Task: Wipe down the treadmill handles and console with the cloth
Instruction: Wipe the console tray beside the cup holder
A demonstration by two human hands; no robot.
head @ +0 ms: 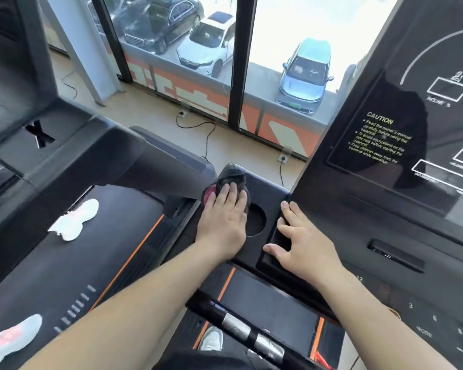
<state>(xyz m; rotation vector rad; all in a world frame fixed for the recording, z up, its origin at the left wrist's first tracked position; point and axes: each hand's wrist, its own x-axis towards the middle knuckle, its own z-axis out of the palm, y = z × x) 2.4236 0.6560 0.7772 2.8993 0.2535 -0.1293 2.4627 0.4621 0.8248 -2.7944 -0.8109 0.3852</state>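
Note:
My left hand [222,222] lies flat on a dark cloth [231,180] with a pink edge, pressing it onto the left corner of the black console tray [267,193], just beside the round cup holder [255,220]. My right hand [302,241] rests with fingers spread on a rectangular recess of the tray, holding nothing. The tall console screen [412,129] with its yellow CAUTION text rises to the right. A handle bar with silver grip sensors [235,327] crosses below my forearms.
A neighbouring treadmill [64,252] on the left has another person's pale shoes [72,220] on its belt. Ahead are a floor-level window [198,49] with dark frames, power cables [203,134] on the floor and parked cars outside. My own shoe [211,339] shows below.

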